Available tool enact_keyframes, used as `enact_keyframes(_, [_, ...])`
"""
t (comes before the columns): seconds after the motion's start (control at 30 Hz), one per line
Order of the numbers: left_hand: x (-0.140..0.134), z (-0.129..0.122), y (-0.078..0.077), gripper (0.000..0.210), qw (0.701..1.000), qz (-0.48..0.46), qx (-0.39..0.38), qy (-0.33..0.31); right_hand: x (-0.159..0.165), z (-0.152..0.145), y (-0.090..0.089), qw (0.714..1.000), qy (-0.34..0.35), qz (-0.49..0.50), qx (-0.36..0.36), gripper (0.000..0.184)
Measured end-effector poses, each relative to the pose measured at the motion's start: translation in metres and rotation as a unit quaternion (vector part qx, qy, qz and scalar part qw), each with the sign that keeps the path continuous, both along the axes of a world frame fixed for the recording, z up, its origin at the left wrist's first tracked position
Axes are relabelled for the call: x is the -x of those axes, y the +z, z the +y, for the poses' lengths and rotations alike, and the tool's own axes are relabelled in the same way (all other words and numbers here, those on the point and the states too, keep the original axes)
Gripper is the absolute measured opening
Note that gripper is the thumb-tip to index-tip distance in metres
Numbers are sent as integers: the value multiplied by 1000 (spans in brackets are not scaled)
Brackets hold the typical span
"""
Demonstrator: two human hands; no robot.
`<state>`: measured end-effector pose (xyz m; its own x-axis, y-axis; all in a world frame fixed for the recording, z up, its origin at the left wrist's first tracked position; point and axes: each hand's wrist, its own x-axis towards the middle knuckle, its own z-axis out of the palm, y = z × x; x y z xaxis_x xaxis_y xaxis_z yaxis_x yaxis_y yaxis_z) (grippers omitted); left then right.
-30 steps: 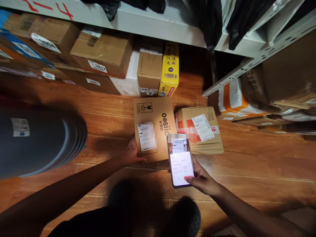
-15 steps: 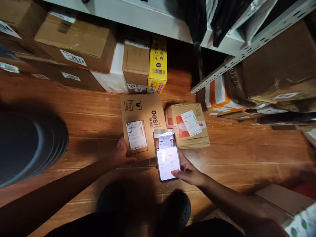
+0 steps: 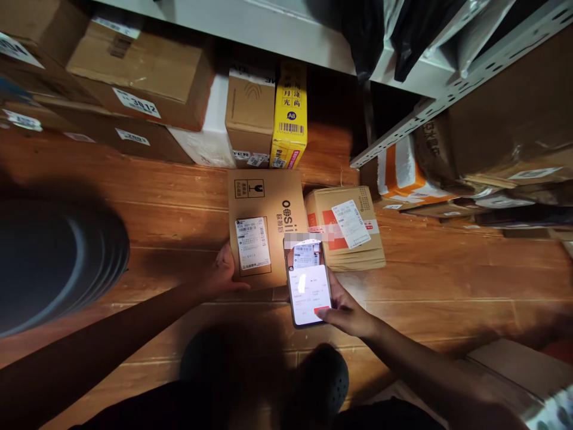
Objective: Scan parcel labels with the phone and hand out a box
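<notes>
Head view, looking down at a wooden floor (image 3: pixel 447 280). A brown cardboard box (image 3: pixel 266 221) lies flat on the floor, its white shipping label (image 3: pixel 253 243) facing up. The left hand (image 3: pixel 222 275) grips the box at its near left corner, thumb along the near edge. The right hand (image 3: pixel 347 310) is closed around a lit smartphone (image 3: pixel 308 285), held just above the box's near right corner, screen up. The two hands are apart, with the label between them. A second, flatter labelled box (image 3: pixel 347 230) lies touching the first on its right. Further cartons, among them a yellow box (image 3: pixel 290 116), stand under a white shelf (image 3: pixel 268 27) beyond.
</notes>
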<state>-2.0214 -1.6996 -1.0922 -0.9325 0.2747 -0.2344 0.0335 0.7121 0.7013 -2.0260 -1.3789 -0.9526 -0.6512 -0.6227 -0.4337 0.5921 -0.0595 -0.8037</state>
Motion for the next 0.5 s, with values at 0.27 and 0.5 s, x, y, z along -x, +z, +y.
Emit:
enact_keyframes(0.27, [2, 0, 4, 130, 1000, -24, -3, -3, 0, 5, -4, 999, 7, -32, -1, 88])
enact_keyframes(0.5, [6, 5, 13, 123, 999, -20, -28, -1, 6, 18, -12, 998, -10, -63, 26, 93])
